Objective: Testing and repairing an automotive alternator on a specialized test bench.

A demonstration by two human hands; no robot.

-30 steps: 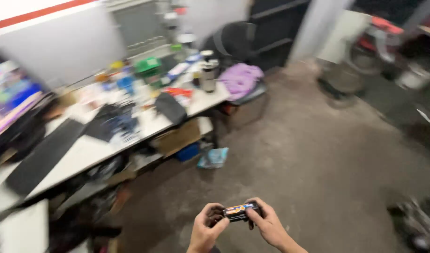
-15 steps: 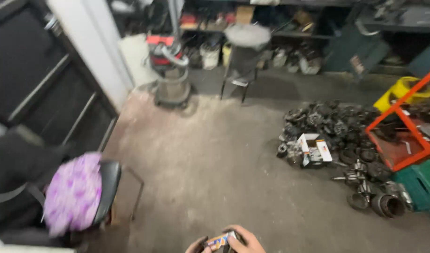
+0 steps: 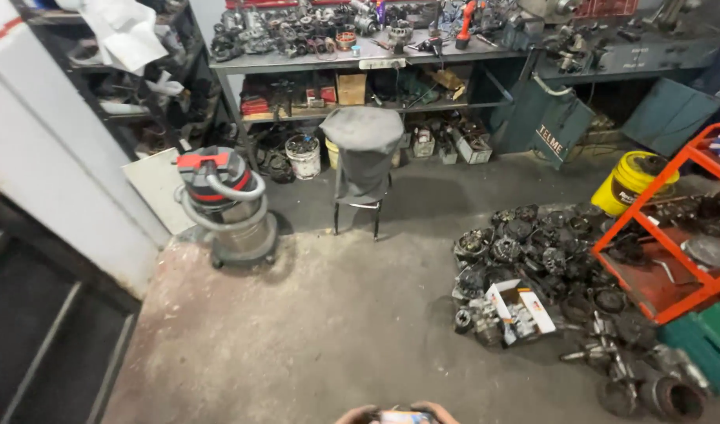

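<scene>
At the bottom edge of the frame, my left hand (image 3: 358, 414) and right hand (image 3: 441, 412) both grip a small gadget (image 3: 397, 416) — I'd keep it level, held steady.

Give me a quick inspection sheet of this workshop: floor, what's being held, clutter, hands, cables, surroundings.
Surface: stained concrete floor.
Job's things: small object held at the bottom edge, mostly cut off.
Clutter: pile of dark metal parts with an open cardboard box among them.
Grippers: left hand and right hand both grip the object; only the fingertips show.
Cables: grey hose coiled around the shop vacuum.
Surroundings: covered chair, loaded workbench, yellow bucket, orange rack.
</scene>
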